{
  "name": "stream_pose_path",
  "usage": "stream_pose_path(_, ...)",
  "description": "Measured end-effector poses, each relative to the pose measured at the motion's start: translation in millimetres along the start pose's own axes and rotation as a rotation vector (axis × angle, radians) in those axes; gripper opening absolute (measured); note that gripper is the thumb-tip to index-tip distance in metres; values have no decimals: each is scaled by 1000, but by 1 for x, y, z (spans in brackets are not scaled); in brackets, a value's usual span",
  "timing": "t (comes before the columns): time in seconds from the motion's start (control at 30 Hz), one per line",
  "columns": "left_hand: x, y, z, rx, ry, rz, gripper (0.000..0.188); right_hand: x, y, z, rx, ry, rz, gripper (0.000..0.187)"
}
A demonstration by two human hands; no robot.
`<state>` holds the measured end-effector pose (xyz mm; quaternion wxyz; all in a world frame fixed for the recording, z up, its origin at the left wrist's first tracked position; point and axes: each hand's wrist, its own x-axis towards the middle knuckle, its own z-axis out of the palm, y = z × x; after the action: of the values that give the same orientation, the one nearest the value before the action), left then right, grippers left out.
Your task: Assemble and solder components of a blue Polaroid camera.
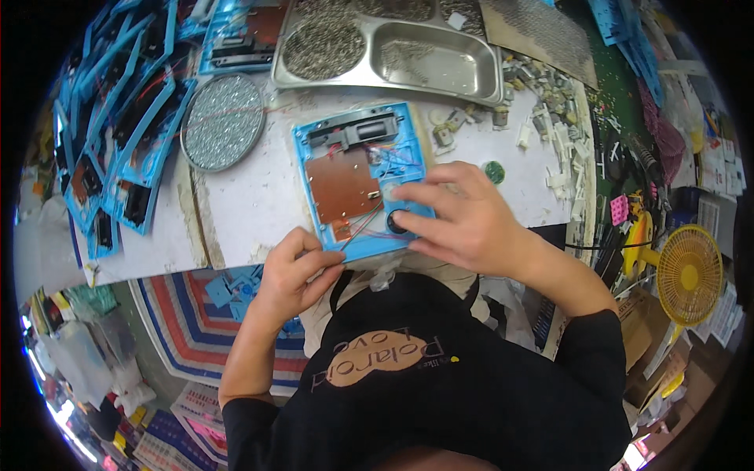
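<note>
A light-blue plastic housing (360, 253) lies in front of me on the worktable, its inside facing up. It holds a brown circuit board (339, 187), a black mechanism (361, 129) along its far side and several thin wires. My left hand (294, 275) grips the near left corner with closed thumb and fingers, beside a dark wire. My right hand (471, 220) reaches in over the right side. Its fingertips are bent onto a small round black part (395, 221) near the lower right corner, partly hidden by the fingers.
A steel compartment tray (491, 86) with small metal pieces stands at the back. A round grey dish (224, 122) of small silvery pieces sits left of the housing. More blue housings (141, 133) are piled at the left. Small metal-and-white parts (554, 118) lie right; beyond stands a yellow fan (689, 275).
</note>
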<state>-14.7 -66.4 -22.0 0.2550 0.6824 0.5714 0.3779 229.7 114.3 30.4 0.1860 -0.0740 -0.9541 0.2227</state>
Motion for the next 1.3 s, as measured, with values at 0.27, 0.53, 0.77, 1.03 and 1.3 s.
stream_pose_path(0.27,52,34,-44,-64,-279,-132,18,-88,89,-50,-428,-19,797,14)
stream_pose_path(0.53,242,-11,-10,526,-160,343,9,-83,52,-61,142,380,947,8)
stream_pose_path(0.77,293,-30,27,617,-390,290,14,-121,49,-63,610,548,934,14)
stream_pose_path(1.03,268,22,12,161,-129,270,22,-3,89,-60,330,442,595,24)
stream_pose_path(1.3,241,30,-3,-287,-112,-50,23,38,100,-56,454,283,508,31)
